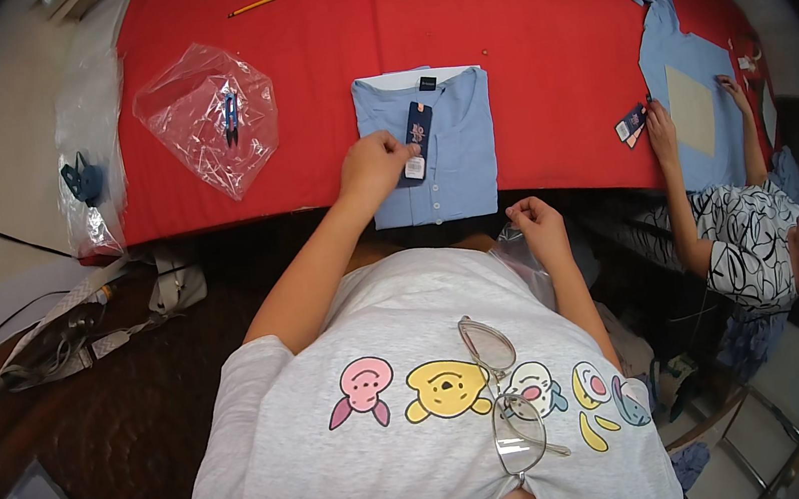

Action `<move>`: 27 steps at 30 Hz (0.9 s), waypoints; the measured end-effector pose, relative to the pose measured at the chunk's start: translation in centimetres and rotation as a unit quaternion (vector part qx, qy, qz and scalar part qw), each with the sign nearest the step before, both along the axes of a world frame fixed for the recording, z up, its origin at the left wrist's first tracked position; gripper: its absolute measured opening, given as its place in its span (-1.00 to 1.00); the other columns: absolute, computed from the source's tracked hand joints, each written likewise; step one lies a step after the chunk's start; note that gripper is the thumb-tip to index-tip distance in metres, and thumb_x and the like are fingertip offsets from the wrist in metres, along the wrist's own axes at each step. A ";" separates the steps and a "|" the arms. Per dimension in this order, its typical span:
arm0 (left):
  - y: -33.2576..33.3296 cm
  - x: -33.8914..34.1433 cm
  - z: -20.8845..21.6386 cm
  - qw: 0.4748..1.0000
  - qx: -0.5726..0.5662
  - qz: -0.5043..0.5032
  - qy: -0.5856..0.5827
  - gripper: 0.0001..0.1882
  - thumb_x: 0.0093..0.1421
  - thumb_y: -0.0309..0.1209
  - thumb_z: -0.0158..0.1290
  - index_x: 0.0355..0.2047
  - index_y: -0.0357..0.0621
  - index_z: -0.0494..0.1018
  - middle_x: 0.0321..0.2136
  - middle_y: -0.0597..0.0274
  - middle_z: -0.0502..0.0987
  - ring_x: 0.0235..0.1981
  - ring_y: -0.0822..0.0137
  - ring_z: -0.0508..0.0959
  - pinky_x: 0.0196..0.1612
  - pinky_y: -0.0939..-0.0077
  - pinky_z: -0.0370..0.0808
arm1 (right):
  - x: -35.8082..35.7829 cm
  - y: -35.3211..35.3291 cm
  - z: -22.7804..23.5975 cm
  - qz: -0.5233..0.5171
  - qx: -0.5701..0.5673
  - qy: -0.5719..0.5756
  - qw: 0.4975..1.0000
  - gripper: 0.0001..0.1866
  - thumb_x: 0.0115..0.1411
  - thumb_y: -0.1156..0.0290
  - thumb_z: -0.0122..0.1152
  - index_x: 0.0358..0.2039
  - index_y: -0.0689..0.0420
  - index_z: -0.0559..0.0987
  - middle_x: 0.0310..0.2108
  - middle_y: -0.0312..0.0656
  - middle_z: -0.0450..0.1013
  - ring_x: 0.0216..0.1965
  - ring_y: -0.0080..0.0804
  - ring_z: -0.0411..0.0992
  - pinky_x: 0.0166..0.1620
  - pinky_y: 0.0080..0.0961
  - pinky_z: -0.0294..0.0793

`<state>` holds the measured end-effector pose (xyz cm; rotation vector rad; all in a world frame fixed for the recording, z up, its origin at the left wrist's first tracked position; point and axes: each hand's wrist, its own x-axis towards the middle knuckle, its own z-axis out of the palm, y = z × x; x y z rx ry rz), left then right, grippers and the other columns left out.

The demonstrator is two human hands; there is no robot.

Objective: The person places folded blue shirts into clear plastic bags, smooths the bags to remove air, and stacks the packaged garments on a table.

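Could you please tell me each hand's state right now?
Left hand: closed, holding the dark-blue rectangular tag.
Right hand: closed, apparently pinching clear plastic film.

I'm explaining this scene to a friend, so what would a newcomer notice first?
The bright red tablecloth across the top stands out most. A folded blue shirt lies at its near edge, the left hand holding a dark tag over it. Further left are a clear plastic bag and blue snips.

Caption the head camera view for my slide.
Left hand touches a dark tag on a folded blue shirt atop a red tablecloth.
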<state>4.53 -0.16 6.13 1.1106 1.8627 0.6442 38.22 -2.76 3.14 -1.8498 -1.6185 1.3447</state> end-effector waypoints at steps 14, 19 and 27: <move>1.6 -3.5 4.4 0.942 -0.006 0.104 -0.318 -0.65 0.35 -0.05 0.28 -0.28 -0.07 0.57 -0.39 0.31 0.66 -0.38 0.48 0.59 -0.29 0.57 0.46 | 1.9 -2.3 -0.1 -0.040 -0.110 0.124 0.985 -0.76 0.38 0.31 0.31 -0.08 0.20 0.67 -0.39 -0.34 0.60 -0.33 -0.64 0.47 -0.21 -0.65 0.41; 0.1 -2.4 3.6 0.940 -0.037 0.097 -0.325 -0.66 0.36 -0.05 0.27 -0.30 -0.04 0.56 -0.41 0.35 0.63 -0.37 0.50 0.57 -0.24 0.54 0.47 | 1.2 -2.4 -1.2 -0.043 -0.059 0.158 0.985 -0.81 0.37 0.37 0.31 -0.13 0.23 0.68 -0.34 -0.31 0.61 -0.32 -0.59 0.51 -0.22 -0.55 0.47; 2.8 -1.0 3.2 0.902 0.067 0.124 -0.407 -0.61 0.43 -0.07 0.18 -0.03 -0.16 0.58 -0.20 0.25 0.70 -0.15 0.39 0.64 -0.02 0.51 0.48 | -7.8 4.8 6.9 0.153 0.234 -0.060 0.958 -0.77 0.22 0.36 0.38 -0.11 0.08 0.71 -0.32 -0.12 0.60 -0.30 -0.22 0.59 -0.19 -0.34 0.57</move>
